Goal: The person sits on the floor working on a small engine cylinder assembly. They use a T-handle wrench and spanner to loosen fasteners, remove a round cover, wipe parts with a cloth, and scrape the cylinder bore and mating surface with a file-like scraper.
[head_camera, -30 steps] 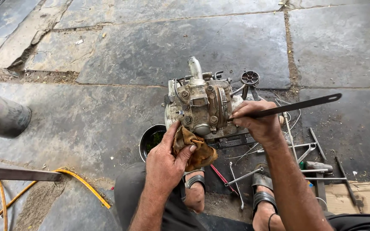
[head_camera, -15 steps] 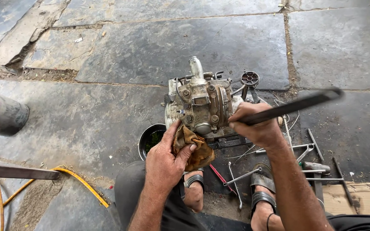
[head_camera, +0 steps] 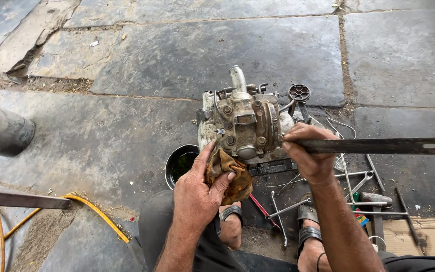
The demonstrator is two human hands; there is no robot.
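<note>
Two hands work on one grimy metal engine part [head_camera: 242, 126], which stands on a stone floor [head_camera: 127, 121] just ahead of the person's sandalled feet. There is only the head view, looking down on all of it.

At the near lower side of the part, the left hand [head_camera: 197, 194] presses a brown rag [head_camera: 230, 174], pinched between thumb and fingers; placed so, it seems to both wipe the casing and steady it. The right hand [head_camera: 310, 153] is closed tight around one end of a long flat metal bar [head_camera: 373, 146], which sticks out level to the right, its gripped end touching the part's right flank, likely held far out for leverage.

A small dark bowl [head_camera: 179, 163] sits just left of the part, within easy reach. Wrenches and rods [head_camera: 348, 186] lie scattered to the right, near the right foot. A yellow hose [head_camera: 91, 211] curves across the floor at lower left, well apart.
</note>
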